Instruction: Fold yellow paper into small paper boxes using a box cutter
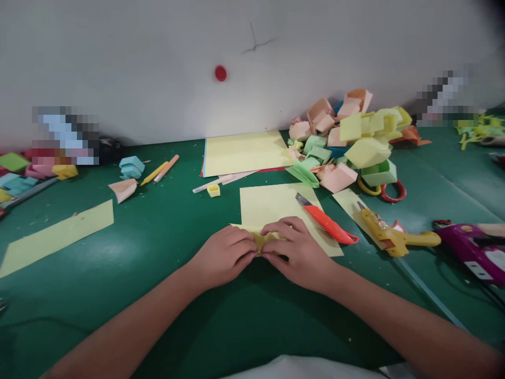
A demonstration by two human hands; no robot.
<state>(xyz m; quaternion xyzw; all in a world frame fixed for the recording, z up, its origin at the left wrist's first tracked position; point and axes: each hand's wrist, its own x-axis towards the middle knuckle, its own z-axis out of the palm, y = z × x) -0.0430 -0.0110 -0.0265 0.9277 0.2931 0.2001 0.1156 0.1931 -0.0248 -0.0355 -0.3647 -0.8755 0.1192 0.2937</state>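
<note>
Between my hands is a small piece of yellow paper (259, 239), mostly covered by my fingers. My left hand (226, 254) pinches its left part, thumb and fingers pressed together. On the right part, my right hand (298, 252) grips with thumb and fingertips, the two thumbs almost meeting. A pale yellow sheet (268, 202) lies flat just beyond my hands. Across that sheet rests a red utility knife (329, 223) with its blade out, close to my right hand. The exact shape of the held paper is hidden.
A pile of folded paper pieces (351, 142) stands at the back right, by scissors (393, 190). A yellow glue gun (394, 234) and a purple tool (473, 250) lie right. A paper stack (246, 152) is against the wall; a paper strip (59, 234) lies left, below two pencils (160, 171).
</note>
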